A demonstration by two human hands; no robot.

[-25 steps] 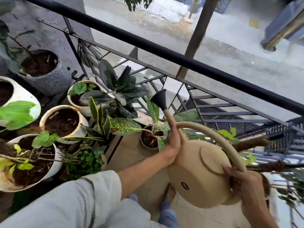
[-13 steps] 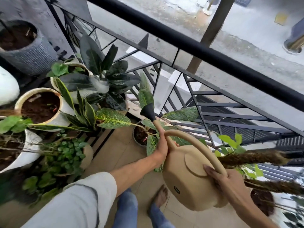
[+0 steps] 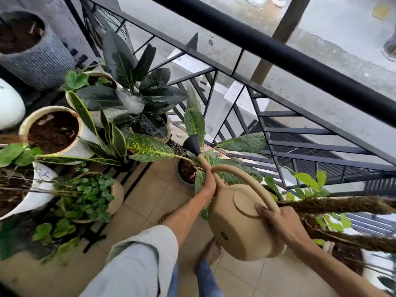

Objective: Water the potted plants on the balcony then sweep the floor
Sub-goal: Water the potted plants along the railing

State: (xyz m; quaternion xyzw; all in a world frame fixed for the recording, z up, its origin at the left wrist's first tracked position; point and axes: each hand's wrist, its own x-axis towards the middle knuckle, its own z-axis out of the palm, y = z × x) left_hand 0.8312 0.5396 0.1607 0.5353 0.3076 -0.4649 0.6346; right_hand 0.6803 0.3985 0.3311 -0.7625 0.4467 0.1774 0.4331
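Beige watering can (image 3: 240,230) tilts over the spotted-leaf plant (image 3: 150,149), left hand (image 3: 208,183) wrapped round its spout, right hand (image 3: 278,224) gripping the handle. Leaves hide most of the dark pot (image 3: 185,171); any water stream is hard to make out.

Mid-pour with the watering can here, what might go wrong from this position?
1. The black rose sprays toward the wet dark-leaved plant, above the speckled plant's dark pot; water may fall on the tiled floor rather than soil.
2. Bare feet stand on those tiles, so spilled water could make them slippery.
3. The left hand grips the spout and the right hand the handle of the watering can; spiky stems beside the right hand may snag.
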